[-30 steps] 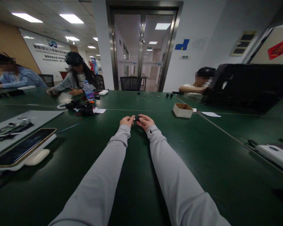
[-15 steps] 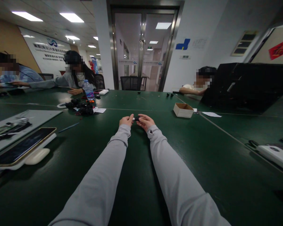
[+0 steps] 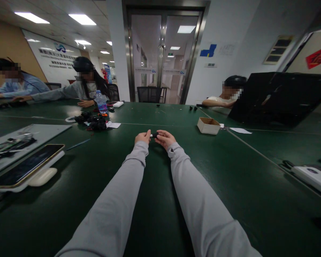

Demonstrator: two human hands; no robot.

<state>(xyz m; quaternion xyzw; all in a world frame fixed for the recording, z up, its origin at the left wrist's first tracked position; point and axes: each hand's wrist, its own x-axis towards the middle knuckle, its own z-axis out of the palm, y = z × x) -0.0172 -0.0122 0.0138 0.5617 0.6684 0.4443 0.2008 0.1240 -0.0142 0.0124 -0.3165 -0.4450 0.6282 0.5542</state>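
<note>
My left hand [image 3: 142, 137] and my right hand [image 3: 166, 139] meet over the middle of the green table [image 3: 155, 200], both closed in a pinch. Between them is a small black piece with a silver end [image 3: 154, 135], too small to name its kind. The fingertips of the left hand are at its silver end, and those of the right grip the black part. Fingers cover some of it on both sides.
Left lie a phone [image 3: 29, 166], a white case [image 3: 44, 177], a grey board with electronics [image 3: 50, 130] and a thin blue stick [image 3: 79, 144]. Farther off are black parts [image 3: 95, 123], a bottle [image 3: 101, 103], an open box [image 3: 208, 126] and a large black panel [image 3: 280, 100]. Several people sit around.
My hands keep almost the same place and grip. The view has shifted very slightly. At the far left, a person's outstretched hand has moved a little.
</note>
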